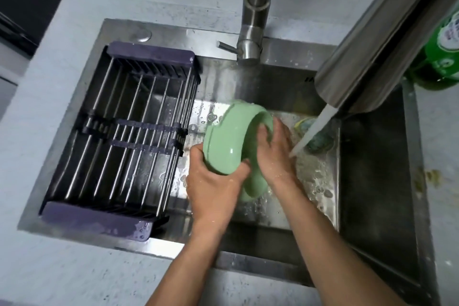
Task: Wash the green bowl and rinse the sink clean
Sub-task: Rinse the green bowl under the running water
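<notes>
The green bowl (224,141) is held tilted over the sink (372,181), gripped underneath by the left hand (213,181); the right hand (273,154) is curled over its rim. Wet, glossy, likely slippery and breakable, it is best gripped at rim and base.

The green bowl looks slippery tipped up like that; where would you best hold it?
By the rim, probably. The green bowl stands on its side, mouth facing right, so the left hand grips the near edge from below while the right hand reaches inside.
</notes>
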The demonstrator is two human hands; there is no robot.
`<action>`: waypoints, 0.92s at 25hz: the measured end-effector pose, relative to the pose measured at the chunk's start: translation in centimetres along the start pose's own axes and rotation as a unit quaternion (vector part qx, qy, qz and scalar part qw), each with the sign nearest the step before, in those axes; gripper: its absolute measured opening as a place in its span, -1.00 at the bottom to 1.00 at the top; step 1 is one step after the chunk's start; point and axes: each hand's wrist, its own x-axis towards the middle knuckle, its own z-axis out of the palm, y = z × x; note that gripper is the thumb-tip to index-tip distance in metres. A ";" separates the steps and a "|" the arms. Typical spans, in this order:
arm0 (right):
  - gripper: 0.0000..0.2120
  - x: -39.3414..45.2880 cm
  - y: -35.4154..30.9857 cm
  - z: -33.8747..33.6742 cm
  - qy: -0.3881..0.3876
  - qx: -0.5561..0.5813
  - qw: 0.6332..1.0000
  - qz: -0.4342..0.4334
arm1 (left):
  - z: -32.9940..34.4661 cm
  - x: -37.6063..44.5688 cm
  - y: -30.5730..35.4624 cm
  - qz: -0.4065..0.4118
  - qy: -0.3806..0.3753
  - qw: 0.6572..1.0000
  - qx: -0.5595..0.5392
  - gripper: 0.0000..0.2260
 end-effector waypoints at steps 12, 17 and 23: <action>-0.84 -3.3 1.4 -8.2 -0.031 -0.109 0.991 -0.069 | 7.2 -0.7 -1.3 -0.277 -0.117 0.939 -0.170 -0.46; -0.61 -7.2 4.0 -10.8 -0.117 -0.298 0.935 -0.155 | 9.6 -0.5 -1.8 -0.329 -0.138 0.894 -0.270 -0.58; -0.62 -5.6 6.3 -10.5 -0.017 -0.535 0.801 -0.268 | 9.3 -0.6 -2.8 -0.338 -0.196 0.864 -0.316 -0.57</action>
